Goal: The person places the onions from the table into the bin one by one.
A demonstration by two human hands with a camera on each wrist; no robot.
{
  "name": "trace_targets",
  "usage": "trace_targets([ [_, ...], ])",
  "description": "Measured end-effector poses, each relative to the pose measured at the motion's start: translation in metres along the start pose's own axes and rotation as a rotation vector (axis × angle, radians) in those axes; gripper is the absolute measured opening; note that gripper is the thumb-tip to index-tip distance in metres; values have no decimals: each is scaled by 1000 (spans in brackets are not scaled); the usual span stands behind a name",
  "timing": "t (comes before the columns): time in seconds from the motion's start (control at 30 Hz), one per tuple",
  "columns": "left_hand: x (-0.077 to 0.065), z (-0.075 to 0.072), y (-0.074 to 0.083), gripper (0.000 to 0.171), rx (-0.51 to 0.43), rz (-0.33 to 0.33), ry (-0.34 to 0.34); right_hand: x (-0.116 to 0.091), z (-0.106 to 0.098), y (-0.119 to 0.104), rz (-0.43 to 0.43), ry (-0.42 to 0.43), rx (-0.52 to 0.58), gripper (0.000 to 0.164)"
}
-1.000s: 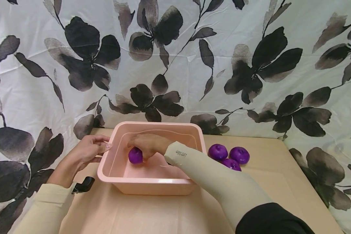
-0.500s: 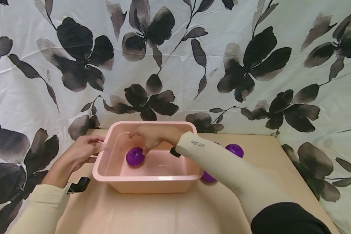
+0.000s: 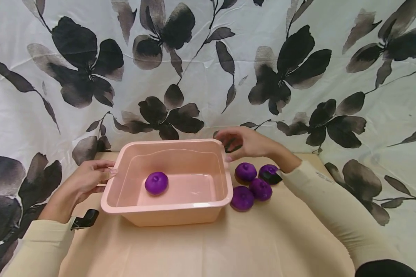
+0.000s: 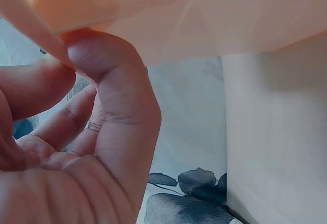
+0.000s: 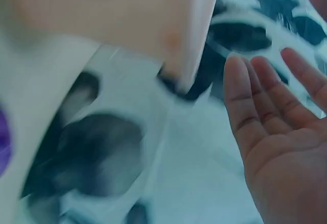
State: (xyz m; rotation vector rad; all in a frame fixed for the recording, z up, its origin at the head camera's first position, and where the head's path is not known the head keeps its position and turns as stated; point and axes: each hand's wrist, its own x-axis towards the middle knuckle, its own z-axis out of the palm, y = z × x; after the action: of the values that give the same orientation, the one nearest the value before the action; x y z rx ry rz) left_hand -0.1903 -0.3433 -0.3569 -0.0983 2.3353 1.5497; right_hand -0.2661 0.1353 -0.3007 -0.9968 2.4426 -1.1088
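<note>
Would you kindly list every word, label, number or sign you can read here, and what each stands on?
Legible text: none.
Right sleeve: small print near the cuff, too faint and blurred to read.
Pink tub, purple round things, floral cloth: no lettering visible.

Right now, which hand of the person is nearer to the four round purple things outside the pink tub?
Right. The right hand is just beyond the round purple things, near the far right corner of the pink tub; the left hand pinches the tub's opposite side.
</note>
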Motion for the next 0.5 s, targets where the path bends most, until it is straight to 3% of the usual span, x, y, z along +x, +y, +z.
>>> trace_targets([
  [0.13,0,2,2,49,1,0,-8,-57,-3,41,82,139,10,68],
  [0.3,-1,5,3,47,12,-1,-10,-118,18,87,188,274,-9,68],
  [0.4,-1,5,1,44,8,-4,-8,-141,37,107,226,334,-50,71],
  [0.5,-2,4,0,39,-2,1,-8,-151,58,125,246,375,-45,74],
])
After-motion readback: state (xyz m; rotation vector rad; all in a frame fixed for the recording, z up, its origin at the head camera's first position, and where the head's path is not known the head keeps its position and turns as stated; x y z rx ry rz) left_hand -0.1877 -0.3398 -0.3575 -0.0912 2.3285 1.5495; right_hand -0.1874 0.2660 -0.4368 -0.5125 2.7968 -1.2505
